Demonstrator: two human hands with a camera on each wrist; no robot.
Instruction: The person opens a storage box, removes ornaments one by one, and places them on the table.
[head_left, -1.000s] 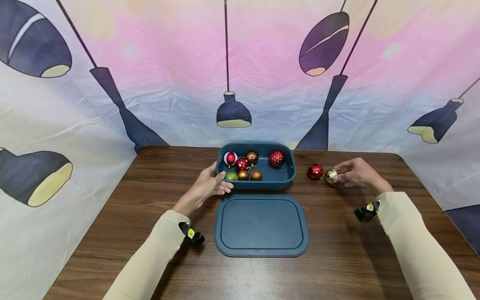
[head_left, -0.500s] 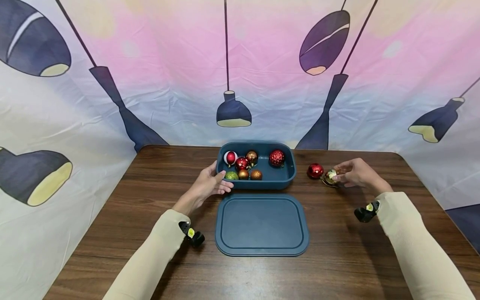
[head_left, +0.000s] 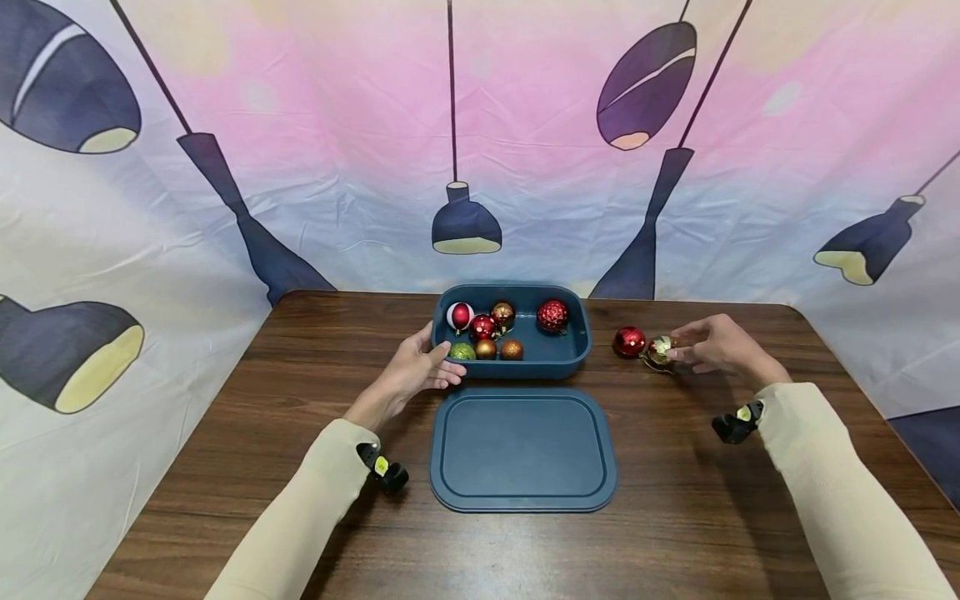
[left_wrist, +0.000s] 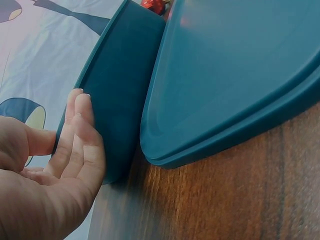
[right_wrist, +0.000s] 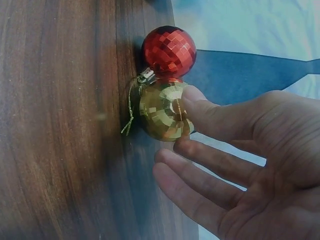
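My left hand (head_left: 411, 365) holds the near-left corner of a dark blue box (head_left: 555, 370), the thumb over its rim and the fingers against its outer wall. Inside the box lie several baubles, among them a red glittery one (head_left: 552, 317), a green one (head_left: 462, 352) and a red-and-white one (head_left: 460, 316). To the right of the box, my right hand (head_left: 722, 346) pinches a faceted gold bauble (right_wrist: 162, 111) between thumb and index finger; its other fingers are extended. The gold bauble, with a gold string loop, sits on the table touching a shiny red bauble (right_wrist: 169, 51).
A flat blue lid (head_left: 523, 450) lies on the wooden table (head_left: 675, 517) just in front of the box. Behind the table's far edge hangs a cloth backdrop (head_left: 360, 150) printed with lamps. A small camera is strapped to each wrist.
The fingers of my right hand have shifted very slightly on the gold bauble, showing more of it. My left hand, the box and the lid stay where they were.
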